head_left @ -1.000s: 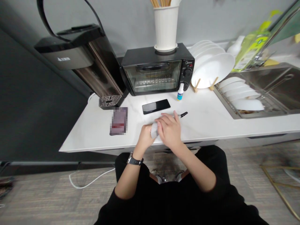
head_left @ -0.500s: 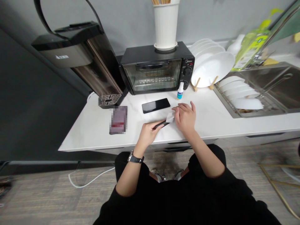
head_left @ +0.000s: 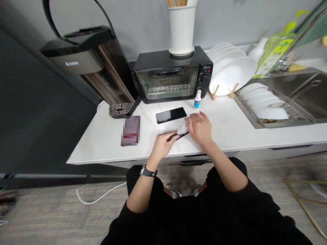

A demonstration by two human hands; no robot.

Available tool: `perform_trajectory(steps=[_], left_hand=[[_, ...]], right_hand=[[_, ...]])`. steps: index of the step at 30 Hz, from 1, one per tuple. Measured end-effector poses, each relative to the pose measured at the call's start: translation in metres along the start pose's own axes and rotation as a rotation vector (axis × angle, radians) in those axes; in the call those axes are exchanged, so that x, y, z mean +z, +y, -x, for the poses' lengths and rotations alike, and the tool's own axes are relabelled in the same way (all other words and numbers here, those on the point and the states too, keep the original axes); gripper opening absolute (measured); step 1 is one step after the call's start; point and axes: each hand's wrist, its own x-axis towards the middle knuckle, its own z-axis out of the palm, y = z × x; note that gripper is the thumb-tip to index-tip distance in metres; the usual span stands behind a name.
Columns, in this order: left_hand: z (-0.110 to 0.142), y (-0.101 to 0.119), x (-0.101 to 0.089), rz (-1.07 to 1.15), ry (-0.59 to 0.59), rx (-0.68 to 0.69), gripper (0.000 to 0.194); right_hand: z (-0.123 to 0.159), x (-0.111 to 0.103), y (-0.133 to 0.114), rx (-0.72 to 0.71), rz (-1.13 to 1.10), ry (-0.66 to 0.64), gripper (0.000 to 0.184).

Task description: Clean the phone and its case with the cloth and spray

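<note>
Thumb and fingers of my left hand (head_left: 162, 144), in the head view, pinch the left end of a slim, black, bar-shaped object (head_left: 183, 135) over the white marbled countertop (head_left: 230, 132), nearer me than the flat black phone (head_left: 171, 115). I judge it stiff, light and perhaps slippery, best held by its narrow edges. My right hand (head_left: 200, 127) meets a thin, white, soft-looking sheet (head_left: 182, 128) against the object; whether I pinch it or merely press, I cannot tell. That sheet should crease easily and might tear. My fingers hide the object's left end, and the sheet covers part of its upper side.
</note>
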Motion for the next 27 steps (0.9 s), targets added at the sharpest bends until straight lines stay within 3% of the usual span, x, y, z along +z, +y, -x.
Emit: perform_trajectory(steps=[2,5,9,11,15,18,20,23,27], left_hand=[[0.000,0.002,0.002,0.027,0.005,-0.013,0.030],[0.000,0.001,0.001,0.027,0.002,-0.019,0.026],[0.001,-0.006,-0.004,0.030,0.004,-0.013,0.021],[0.001,-0.007,-0.006,0.032,-0.002,-0.017,0.018],[0.000,-0.001,-0.006,0.033,-0.010,-0.035,0.034],[-0.001,0.008,-0.003,0.047,-0.022,-0.040,0.034],[-0.002,0.010,-0.001,0.049,-0.030,-0.031,0.030],[-0.001,0.005,-0.001,0.026,-0.009,0.000,0.031],[0.004,-0.006,-0.005,0.008,0.023,0.017,0.021]], right_hand=[[-0.002,-0.001,0.008,0.064,0.016,0.050,0.043],[0.006,0.005,-0.020,0.071,-0.003,0.102,0.042],[0.018,0.017,-0.079,-0.147,-0.078,0.012,0.034],[0.015,0.018,-0.085,-0.219,-0.071,-0.062,0.035],[-0.001,0.007,-0.038,-0.135,0.047,-0.140,0.044],[-0.007,-0.004,0.000,0.017,0.115,-0.081,0.043],[-0.004,-0.005,0.001,0.067,0.118,-0.012,0.042],[0.007,0.004,-0.036,-0.012,0.064,0.018,0.040],[0.013,0.015,-0.085,-0.237,-0.024,-0.104,0.039]])
